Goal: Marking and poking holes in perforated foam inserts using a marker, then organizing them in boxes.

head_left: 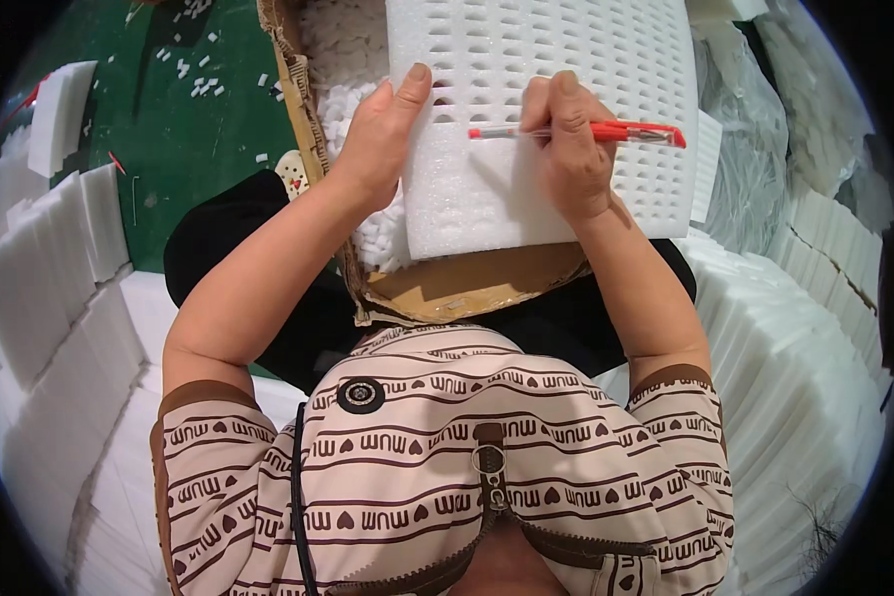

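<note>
A white foam sheet (487,204) with rows of small oval holes lies across a cardboard box (457,283) in front of me. At its left edge, my left hand (379,139) grips the sheet, thumb on top and the other fingers hidden below. My right hand (578,139) is closed around a red pen (638,133) with a clear barrel, held sideways over the sheet. The capped-looking red tip points left. Several holes near the left hand look darker than the rest.
Small white foam bits (377,230) fill the box. More bits lie on the green floor (184,149) at left. Stacked white foam sheets (65,268) stand on the left, with another stack (765,348) on the right. Clear plastic wrap (745,139) hangs at the far right.
</note>
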`<state>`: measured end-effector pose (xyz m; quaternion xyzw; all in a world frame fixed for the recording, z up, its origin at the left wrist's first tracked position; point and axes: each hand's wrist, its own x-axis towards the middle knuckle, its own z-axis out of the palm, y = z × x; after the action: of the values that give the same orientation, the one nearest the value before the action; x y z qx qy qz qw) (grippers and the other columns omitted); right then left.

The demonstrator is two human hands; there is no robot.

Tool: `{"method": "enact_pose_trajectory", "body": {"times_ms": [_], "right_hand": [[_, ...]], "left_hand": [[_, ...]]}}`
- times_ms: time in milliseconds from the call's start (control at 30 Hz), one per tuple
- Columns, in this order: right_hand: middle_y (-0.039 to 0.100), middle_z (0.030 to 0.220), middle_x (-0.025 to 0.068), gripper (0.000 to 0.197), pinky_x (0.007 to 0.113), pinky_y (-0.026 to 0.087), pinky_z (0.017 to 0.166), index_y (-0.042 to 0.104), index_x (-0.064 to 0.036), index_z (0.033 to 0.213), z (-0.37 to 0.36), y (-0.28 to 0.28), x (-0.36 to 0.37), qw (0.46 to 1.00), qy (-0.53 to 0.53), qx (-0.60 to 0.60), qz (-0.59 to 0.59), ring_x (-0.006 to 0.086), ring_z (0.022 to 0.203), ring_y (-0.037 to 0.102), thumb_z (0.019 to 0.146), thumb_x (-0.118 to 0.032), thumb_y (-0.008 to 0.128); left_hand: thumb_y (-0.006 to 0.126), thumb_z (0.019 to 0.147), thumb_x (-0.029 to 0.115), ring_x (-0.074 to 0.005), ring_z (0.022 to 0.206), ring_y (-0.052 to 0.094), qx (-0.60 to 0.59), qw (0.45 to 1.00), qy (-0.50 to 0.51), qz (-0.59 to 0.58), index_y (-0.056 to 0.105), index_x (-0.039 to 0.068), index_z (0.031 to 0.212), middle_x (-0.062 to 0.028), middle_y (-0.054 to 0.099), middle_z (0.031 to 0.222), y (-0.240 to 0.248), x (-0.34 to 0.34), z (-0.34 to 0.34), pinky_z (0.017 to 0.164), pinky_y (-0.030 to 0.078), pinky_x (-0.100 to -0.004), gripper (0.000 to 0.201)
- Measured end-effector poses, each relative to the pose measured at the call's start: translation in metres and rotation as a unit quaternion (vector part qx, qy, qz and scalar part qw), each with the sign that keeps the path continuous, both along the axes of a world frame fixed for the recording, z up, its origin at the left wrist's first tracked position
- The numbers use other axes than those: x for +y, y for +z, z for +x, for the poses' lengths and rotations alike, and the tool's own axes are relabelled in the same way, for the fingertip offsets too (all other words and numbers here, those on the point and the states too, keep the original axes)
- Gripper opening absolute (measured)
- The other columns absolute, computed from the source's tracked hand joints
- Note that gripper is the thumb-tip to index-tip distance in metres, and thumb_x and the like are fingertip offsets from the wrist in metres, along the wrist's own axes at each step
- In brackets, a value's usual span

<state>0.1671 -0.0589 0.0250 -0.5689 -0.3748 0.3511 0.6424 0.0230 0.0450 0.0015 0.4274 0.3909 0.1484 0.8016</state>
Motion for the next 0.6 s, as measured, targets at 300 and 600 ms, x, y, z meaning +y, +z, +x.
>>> {"method": "enact_pose_trajectory", "body": {"times_ms": [300, 600], "right_hand": [[0.049, 0.063, 0.0011, 0.029, 0.024, 0.031, 0.052, 0.046, -0.0062, 0.061, -0.007, -0.020, 0.011, 0.945, 0.049, -0.306, 0.103, 0.0115, 0.054, 0.036, 0.090, -0.008, 0.044], [0.044, 0.059, 0.0009, 0.039, 0.022, 0.025, 0.053, 0.041, -0.0090, 0.058, 0.032, -0.006, -0.021, 0.997, -0.063, -0.053, -0.016, 0.0107, 0.055, 0.030, 0.096, -0.016, 0.035]], "left_hand": [[0.048, 0.093, 0.050, -0.0190, 0.084, 0.064, 0.028, 0.997, -0.049, 0.054, 0.050, -0.001, 0.114, -0.0159, 0.062, 0.100, -0.007, 0.001, 0.001, 0.070, 0.053, -0.0299, 0.056], [0.049, 0.093, 0.048, -0.0212, 0.088, 0.064, 0.000, 1.000, -0.007, 0.031, 0.050, -0.002, 0.118, -0.0178, 0.063, 0.105, -0.007, 0.011, -0.006, 0.073, 0.054, -0.0304, 0.056]]}}
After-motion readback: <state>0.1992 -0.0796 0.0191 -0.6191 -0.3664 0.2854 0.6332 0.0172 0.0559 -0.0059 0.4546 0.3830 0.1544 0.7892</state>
